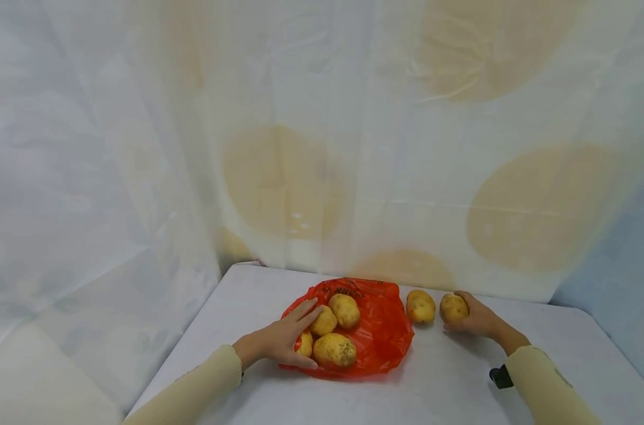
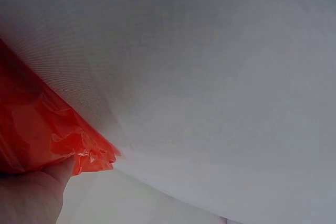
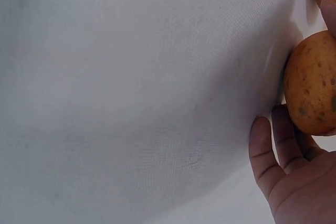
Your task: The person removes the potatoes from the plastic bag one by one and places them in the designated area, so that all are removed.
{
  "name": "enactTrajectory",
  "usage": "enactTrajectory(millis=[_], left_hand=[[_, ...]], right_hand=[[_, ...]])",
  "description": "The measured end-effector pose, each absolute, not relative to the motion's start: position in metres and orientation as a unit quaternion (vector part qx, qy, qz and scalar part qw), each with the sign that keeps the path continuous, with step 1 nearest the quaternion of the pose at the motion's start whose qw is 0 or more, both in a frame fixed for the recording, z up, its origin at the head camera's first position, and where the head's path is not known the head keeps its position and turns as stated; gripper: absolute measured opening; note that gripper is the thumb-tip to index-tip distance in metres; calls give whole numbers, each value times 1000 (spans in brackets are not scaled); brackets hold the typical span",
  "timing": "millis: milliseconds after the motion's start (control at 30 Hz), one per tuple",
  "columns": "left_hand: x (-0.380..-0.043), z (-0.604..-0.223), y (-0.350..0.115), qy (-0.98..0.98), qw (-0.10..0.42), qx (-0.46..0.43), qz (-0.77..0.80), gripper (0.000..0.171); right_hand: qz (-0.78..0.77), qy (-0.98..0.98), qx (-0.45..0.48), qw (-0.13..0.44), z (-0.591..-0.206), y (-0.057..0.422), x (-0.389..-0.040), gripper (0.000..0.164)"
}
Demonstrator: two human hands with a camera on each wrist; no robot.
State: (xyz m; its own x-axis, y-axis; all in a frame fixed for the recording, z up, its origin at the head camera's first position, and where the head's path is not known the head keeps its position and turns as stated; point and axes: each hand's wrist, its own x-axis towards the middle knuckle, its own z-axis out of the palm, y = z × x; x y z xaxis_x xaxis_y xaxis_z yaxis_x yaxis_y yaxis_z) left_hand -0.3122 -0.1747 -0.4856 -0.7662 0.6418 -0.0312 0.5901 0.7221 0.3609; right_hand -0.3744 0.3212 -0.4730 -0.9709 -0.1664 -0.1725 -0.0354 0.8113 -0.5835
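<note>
My right hand (image 1: 476, 319) grips a potato (image 1: 453, 308) on the white table, thumb on one side and fingers on the other. The right wrist view shows that brown-speckled potato (image 3: 312, 85) between the thumb and fingers (image 3: 265, 156). Just left of it lies another potato (image 1: 420, 306). My left hand (image 1: 279, 341) rests at the left side of a red plastic bag (image 1: 380, 336), its fingers spread and straight against the potatoes there. Several potatoes sit together on the bag, among them a large one (image 1: 334, 350) at the front. The left wrist view shows the bag's crumpled edge (image 2: 84, 150) beside the thumb.
The white table (image 1: 428, 389) runs back to a hanging curtain (image 1: 401, 206) with pale yellow circles. White sheeting (image 1: 77, 206) hangs along the left, and a bluish one (image 1: 624, 265) on the right. A black strap piece (image 1: 501, 376) shows at my right wrist.
</note>
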Motion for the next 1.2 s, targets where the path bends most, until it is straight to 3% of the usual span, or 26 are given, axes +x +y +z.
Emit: enactTrajectory(millis=[367,633,933,1200], left_hand=[[-311,-482,-172,925,76,333,166,116],[-308,-480,-172,925,76,331,168,116],[-310,-481,-173,925,73,332,167,116],[-310,-483,-173,927,74,330,163,115]], right_hand=[[-289,951,-48,98,-469,326,-371,114],[-188,980,-53,-33,-459,332,-360,107],[-91,983,-91,-130,-463,345,-349,103],[-62,975,-136,-162,-456,329,-334,99]])
